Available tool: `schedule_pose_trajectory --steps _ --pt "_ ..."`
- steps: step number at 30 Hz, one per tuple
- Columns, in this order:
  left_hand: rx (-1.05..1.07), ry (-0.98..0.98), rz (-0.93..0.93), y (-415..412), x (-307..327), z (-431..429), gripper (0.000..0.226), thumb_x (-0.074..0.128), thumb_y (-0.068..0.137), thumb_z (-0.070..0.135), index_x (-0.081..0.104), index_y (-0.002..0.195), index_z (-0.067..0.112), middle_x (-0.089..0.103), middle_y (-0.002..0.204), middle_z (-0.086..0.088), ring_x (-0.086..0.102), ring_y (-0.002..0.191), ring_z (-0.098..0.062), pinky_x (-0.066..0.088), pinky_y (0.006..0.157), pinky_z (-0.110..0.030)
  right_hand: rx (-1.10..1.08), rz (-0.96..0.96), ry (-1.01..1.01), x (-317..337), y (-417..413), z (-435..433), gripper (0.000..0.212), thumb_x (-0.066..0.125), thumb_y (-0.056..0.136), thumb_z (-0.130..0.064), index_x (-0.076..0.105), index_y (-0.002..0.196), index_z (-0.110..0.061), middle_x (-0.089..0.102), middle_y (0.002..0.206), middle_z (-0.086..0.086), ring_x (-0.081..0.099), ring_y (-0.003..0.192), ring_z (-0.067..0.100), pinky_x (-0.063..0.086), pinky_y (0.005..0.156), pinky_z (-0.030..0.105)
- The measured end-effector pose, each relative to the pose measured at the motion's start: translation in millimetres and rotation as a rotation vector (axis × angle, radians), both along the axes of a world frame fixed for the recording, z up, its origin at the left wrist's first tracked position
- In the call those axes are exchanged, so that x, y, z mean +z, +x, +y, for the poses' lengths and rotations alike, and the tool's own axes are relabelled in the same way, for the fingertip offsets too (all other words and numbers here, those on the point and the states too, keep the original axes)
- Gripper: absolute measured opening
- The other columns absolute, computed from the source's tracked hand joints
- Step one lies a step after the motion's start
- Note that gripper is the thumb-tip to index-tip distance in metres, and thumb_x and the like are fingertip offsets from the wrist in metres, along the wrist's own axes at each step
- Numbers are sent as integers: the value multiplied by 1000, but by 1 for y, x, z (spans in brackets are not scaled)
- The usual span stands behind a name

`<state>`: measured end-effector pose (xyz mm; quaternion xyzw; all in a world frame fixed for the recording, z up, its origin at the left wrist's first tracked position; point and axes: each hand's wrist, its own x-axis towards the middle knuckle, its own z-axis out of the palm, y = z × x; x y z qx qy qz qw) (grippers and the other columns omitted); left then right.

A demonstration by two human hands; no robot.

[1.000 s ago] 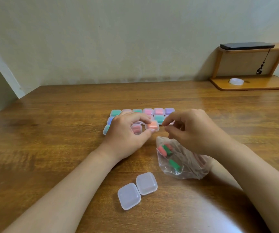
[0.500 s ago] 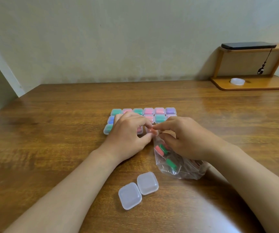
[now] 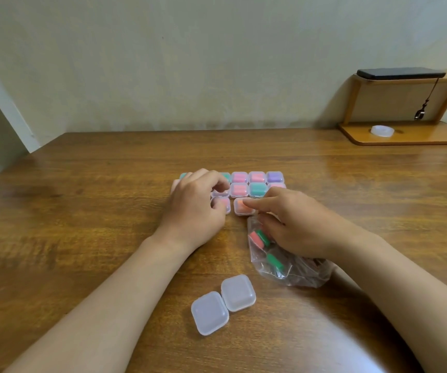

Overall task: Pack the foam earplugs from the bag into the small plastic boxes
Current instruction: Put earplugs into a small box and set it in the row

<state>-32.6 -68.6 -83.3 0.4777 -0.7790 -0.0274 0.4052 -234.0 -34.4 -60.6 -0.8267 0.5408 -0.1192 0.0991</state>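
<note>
Since the view of a second ago, when the orange-filled box was pinched at the left fingertips above the wooden table (image 3: 82,211), that box has been set down and let go. The left hand (image 3: 198,208) has been drawn off to the left; its fingers are curled over the near-left boxes, the tips resting on a pink-filled one (image 3: 221,204), though whether that one is pinched cannot be told. The right hand (image 3: 297,227), brought in against the left half a second ago, is now laid over the mouth of the clear bag (image 3: 292,267), with the forefinger stretched out straight onto the lid and the other fingers loosely curled; no grip can be made out.

The cluster of filled boxes (image 3: 257,181) is ranged just beyond both hands. An empty clear box (image 3: 223,302), apparently lying open on its hinge, is left nearer the body. The orange-filled box (image 3: 242,208) sits on the table at the near edge of the cluster, just beside the pink one. Red and green earplugs (image 3: 260,238) are left in the bag.

One more box is judged packed and shut; the empty one is likely to be filled next.
</note>
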Motion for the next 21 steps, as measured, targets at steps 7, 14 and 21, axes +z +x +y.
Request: schedule_pose_trajectory --steps 7,14,21 --pt "-21 35 39 -4 1 4 36 60 78 -6 63 102 21 56 84 20 63 87 -16 54 83 -52 -22 20 25 -3 3 -1 48 37 102 -34 37 149 -41 48 122 -2 51 118 25 46 96 47" --pt "-25 44 72 -4 -1 3 39 59 78 -5 60 105 24 60 83 17 62 82 -14 55 82 -53 -23 40 37 -2 4 -1 48 35 103 -36 33 150 -45 46 121 -2 52 115 26 47 94 48" --pt "-56 23 49 -4 -1 3 36 60 79 -3 60 105 23 63 85 11 63 86 -15 56 74 -46 -5 53 28 -1 4 1 48 35 103 -34 33 149 -47 46 119 -1 52 113 28 46 94 48"
